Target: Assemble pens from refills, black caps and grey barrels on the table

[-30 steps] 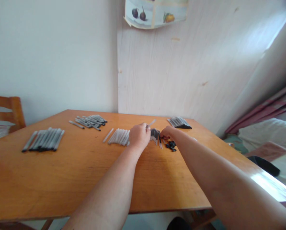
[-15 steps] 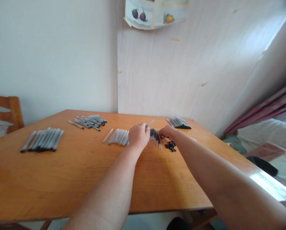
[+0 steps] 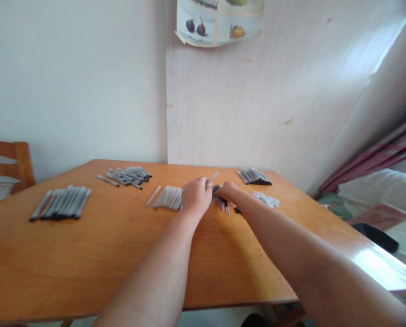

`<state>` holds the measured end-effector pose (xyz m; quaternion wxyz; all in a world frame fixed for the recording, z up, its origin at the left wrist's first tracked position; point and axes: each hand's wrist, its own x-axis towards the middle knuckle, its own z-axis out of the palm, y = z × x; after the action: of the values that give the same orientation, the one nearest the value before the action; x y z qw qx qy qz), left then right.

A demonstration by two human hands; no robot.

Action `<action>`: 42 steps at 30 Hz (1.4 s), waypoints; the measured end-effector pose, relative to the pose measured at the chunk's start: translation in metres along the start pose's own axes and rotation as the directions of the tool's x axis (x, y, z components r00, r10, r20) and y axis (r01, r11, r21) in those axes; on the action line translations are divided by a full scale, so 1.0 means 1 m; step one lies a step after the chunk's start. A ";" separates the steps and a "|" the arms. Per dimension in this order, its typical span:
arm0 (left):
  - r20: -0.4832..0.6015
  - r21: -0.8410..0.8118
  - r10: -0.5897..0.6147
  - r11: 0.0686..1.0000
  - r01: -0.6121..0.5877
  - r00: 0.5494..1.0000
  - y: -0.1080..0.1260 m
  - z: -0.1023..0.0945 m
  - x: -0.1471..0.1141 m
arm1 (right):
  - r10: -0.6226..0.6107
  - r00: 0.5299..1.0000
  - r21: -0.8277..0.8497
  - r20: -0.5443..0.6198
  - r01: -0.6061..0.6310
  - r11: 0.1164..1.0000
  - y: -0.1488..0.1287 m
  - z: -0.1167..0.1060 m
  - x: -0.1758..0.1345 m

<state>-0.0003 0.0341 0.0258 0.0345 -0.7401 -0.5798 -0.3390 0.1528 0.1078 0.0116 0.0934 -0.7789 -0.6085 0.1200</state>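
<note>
My left hand (image 3: 196,194) is closed around a clear pen barrel (image 3: 214,175), whose end sticks out up and to the right past the thumb. Close beside it, my right hand (image 3: 227,190) has its fingers pinched together over a bunch of dark ink refills (image 3: 225,208); whatever is between the fingertips is hidden. Just left of my left hand lies a row of whitish empty pen barrels (image 3: 168,197), with a single barrel (image 3: 153,195) apart from it. Small black pieces (image 3: 238,210) show partly from under my right wrist.
Pens with black ends lie in a left group (image 3: 66,202), a back-left heap (image 3: 129,175) and a back-right stack (image 3: 253,175). Small translucent pieces (image 3: 266,199) sit right of my right forearm. A wooden chair (image 3: 22,165) stands left of the table (image 3: 121,254).
My right hand has shifted left, from beside the black pieces to over the refills nearer my left hand. The translucent pieces on the right are now uncovered. My left hand still holds the barrel.
</note>
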 end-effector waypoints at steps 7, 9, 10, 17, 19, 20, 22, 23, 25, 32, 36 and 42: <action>-0.006 0.010 0.009 1.000 -0.009 1.000 -0.001 0.001 -0.001 | 0.009 0.999 -0.033 0.051 -0.007 0.999 0.004 0.000 0.007; -0.007 0.004 0.015 1.000 -0.015 1.000 -0.001 0.001 -0.001 | 0.006 0.999 -0.048 0.043 -0.004 0.999 0.005 -0.001 0.006; -0.006 0.002 0.014 1.000 -0.014 1.000 -0.001 0.001 -0.001 | 0.003 0.999 -0.055 0.038 -0.001 0.998 0.005 -0.002 0.006; 0.006 -0.002 0.006 1.000 -0.006 1.000 0.001 0.000 -0.002 | -0.002 1.000 -0.079 -0.010 0.001 0.997 0.002 -0.004 -0.001; 0.007 0.000 0.006 1.000 -0.006 1.000 0.001 -0.001 -0.002 | -0.008 1.000 -0.074 -0.021 0.006 0.997 0.002 -0.003 -0.002; 0.008 0.001 0.006 1.000 -0.006 1.000 0.001 -0.001 -0.001 | -0.011 1.000 -0.070 -0.027 0.009 0.998 0.001 -0.003 -0.003; 0.008 0.005 0.005 1.000 -0.005 1.000 0.002 -0.001 -0.001 | -0.019 0.999 -0.060 -0.039 0.016 0.998 0.001 -0.003 -0.005; 0.007 0.005 0.007 1.000 -0.007 1.000 0.002 -0.002 -0.001 | -0.023 0.999 -0.055 -0.046 0.020 0.998 0.002 -0.002 -0.006; -0.002 0.002 0.012 1.000 -0.012 1.000 0.002 -0.001 -0.001 | -0.030 0.998 -0.041 -0.063 0.028 0.999 0.003 -0.003 -0.007; 0.025 -0.023 0.018 1.000 -0.017 1.000 0.001 0.000 -0.002 | -0.054 0.987 0.076 -0.154 0.067 0.995 0.017 -0.019 -0.019; 0.018 -0.022 0.040 0.999 -0.040 0.999 0.002 -0.001 -0.003 | -0.094 0.971 0.198 -0.218 0.138 0.971 0.034 -0.027 -0.034; 0.011 -0.013 0.078 0.997 -0.078 0.997 0.003 -0.002 -0.003 | -0.048 0.963 0.694 -0.266 0.226 0.684 0.066 -0.037 -0.059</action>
<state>0.0014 0.0297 0.0274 0.0398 -0.7643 -0.5484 -0.3369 0.2112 0.0349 0.0326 0.4675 -0.6405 -0.5552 0.2510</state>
